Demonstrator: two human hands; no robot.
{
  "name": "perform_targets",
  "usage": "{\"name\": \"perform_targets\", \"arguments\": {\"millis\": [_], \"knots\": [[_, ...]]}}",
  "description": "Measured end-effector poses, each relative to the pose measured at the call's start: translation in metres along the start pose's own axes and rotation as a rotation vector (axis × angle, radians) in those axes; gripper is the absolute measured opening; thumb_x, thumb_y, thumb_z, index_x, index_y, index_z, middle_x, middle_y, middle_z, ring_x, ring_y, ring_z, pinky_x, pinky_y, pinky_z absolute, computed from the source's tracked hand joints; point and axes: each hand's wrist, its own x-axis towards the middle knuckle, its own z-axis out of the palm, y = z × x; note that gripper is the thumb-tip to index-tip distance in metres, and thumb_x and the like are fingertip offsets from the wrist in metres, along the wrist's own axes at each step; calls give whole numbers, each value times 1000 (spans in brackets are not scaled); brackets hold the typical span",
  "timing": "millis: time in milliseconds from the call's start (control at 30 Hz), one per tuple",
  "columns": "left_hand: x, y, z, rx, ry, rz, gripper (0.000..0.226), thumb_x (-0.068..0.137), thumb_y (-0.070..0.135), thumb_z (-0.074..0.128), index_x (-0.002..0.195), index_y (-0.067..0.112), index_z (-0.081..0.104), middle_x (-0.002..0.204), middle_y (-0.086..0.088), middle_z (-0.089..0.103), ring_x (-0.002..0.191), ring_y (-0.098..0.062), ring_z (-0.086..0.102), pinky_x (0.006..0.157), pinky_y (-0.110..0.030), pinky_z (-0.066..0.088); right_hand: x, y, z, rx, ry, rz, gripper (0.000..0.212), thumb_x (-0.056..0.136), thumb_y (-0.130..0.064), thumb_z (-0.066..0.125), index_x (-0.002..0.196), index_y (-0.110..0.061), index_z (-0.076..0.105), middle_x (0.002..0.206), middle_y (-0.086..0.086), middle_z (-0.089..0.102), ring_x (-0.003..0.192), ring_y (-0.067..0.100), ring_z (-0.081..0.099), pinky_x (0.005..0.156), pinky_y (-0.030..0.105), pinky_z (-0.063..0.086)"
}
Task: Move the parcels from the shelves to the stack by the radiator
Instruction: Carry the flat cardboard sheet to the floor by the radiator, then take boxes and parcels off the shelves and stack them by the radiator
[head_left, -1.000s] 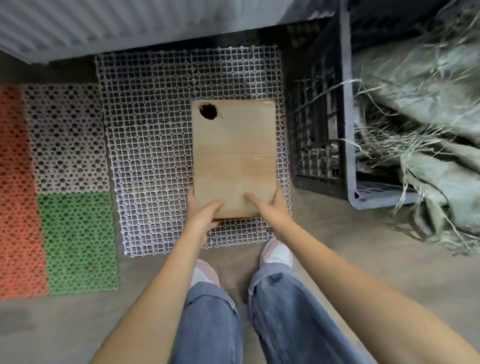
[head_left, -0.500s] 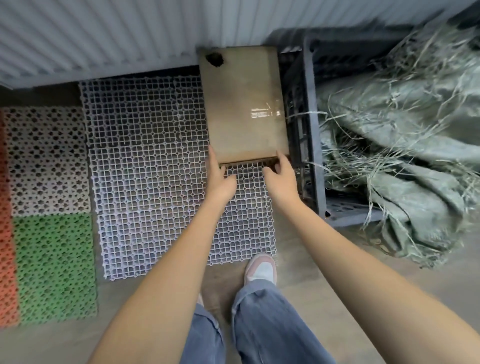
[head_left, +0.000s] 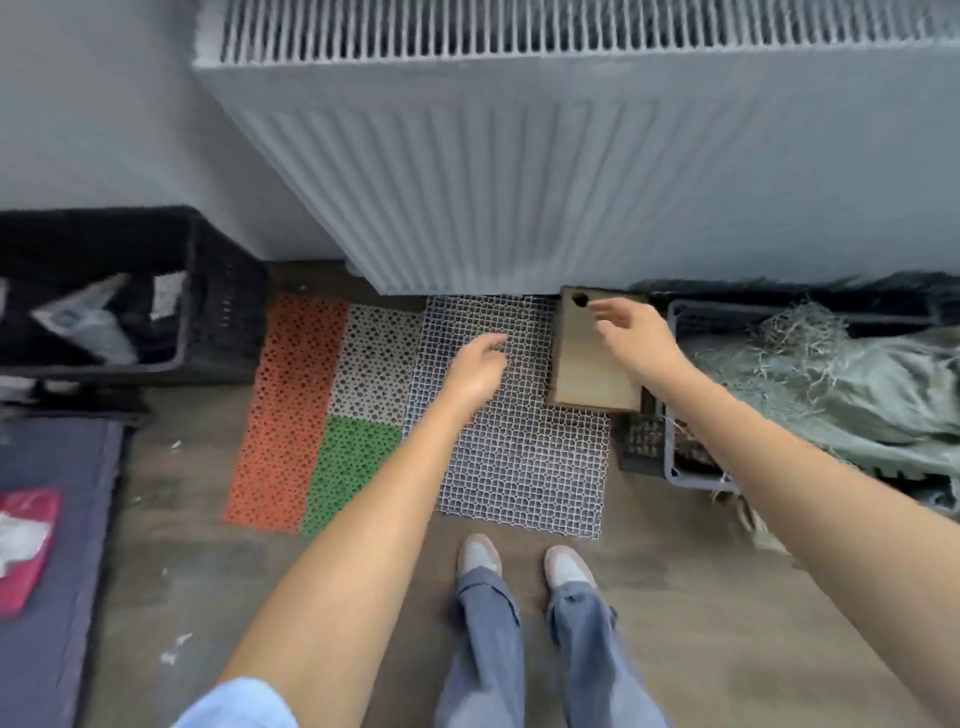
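Radiator (head_left: 571, 171): mounted above grid mat (head_left: 519, 457). Parcel (head_left: 582, 364): released since half a second ago, now set at the radiator's foot beside grey crate (head_left: 680, 467); delivery judged complete. Right hand (head_left: 631, 338), left hand (head_left: 475, 366): withdrawn, fingers relaxed, nothing held.

The light is soft and even, like daylight, and nothing shines or glares. Dark shadow sits under the radiator (head_left: 571, 171) and inside the black crate (head_left: 156, 291) on the left. The whole picture is a bit smeared and fuzzy, most of all at the sides, and the wide lens makes straight lines lean and bend near the edges.
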Motion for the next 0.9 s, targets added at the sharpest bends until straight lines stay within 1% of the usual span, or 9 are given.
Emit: {"name": "perform_targets", "arguments": {"millis": [100, 167, 267, 367, 500, 600, 733, 833, 900], "knots": [[-83, 24, -57, -10, 104, -7, 38, 97, 12, 39, 133, 17, 49, 100, -1, 61, 62, -9, 47, 52, -22, 37, -54, -67, -29, -99, -72, -101, 36, 93, -12, 43, 127, -12, 57, 127, 8, 59, 122, 22, 51, 99, 29, 38], [-139, 27, -83, 42, 102, -18, 37, 96, 12, 38, 130, 18, 52, 89, -1, 57, 59, -11, 45, 50, -23, 35, -91, -100, -39, -148, -104, -165, 35, 93, -12, 42, 125, -11, 57, 126, 10, 60, 119, 25, 53, 99, 31, 39], [-225, 22, -120, 79, 166, -18, 35, 95, 11, 39, 126, 17, 54, 98, -4, 58, 73, -18, 56, 55, -23, 39, -148, -142, -36, -273, -248, -305, 35, 93, -10, 42, 124, -9, 58, 127, 11, 60, 119, 25, 54, 98, 30, 39], [-309, 17, -153, -2, 337, -7, 34, 95, 11, 41, 126, 16, 55, 100, -3, 58, 90, -19, 59, 62, -22, 42, -201, -190, -27, -407, -391, -501, 34, 91, -7, 45, 121, -7, 60, 125, 10, 61, 117, 23, 56, 94, 27, 41], [-421, 2, -187, -113, 532, 9, 33, 98, 12, 40, 129, 13, 52, 107, -6, 56, 96, -18, 61, 55, -16, 40, -275, -273, -13, -461, -476, -798, 31, 89, -2, 48, 116, -5, 63, 102, 3, 58, 96, 12, 52, 70, 17, 40], [-507, -15, -202, -156, 698, 6, 33, 97, 11, 41, 127, 12, 53, 116, -13, 60, 94, -20, 62, 51, -18, 37, -343, -329, 11, -494, -534, -1018, 30, 90, -3, 48, 115, -7, 63, 100, 3, 59, 93, 13, 51, 55, 4, 38], [-636, -51, -217, -227, 919, -36, 33, 98, 10, 40, 128, 12, 52, 112, -9, 58, 84, -15, 59, 56, -21, 36, -468, -372, 57, -522, -726, -1246, 28, 90, 5, 46, 114, -1, 60, 87, 0, 64, 85, 10, 56, 66, 12, 40], [-734, -96, -223, -267, 1122, -90, 34, 97, 12, 40, 129, 14, 52, 111, -12, 57, 81, -14, 59, 57, -22, 36, -574, -378, 94, -599, -824, -1394, 27, 94, -6, 47, 117, -4, 61, 89, 4, 58, 85, 15, 53, 50, 6, 38], [-797, -127, -218, -298, 1250, -104, 35, 97, 11, 40, 130, 11, 52, 108, -9, 54, 75, -9, 58, 54, -20, 37, -638, -372, 123, -652, -878, -1478, 27, 94, -14, 47, 116, -10, 62, 94, 6, 57, 88, 19, 52, 51, 14, 38]]}}
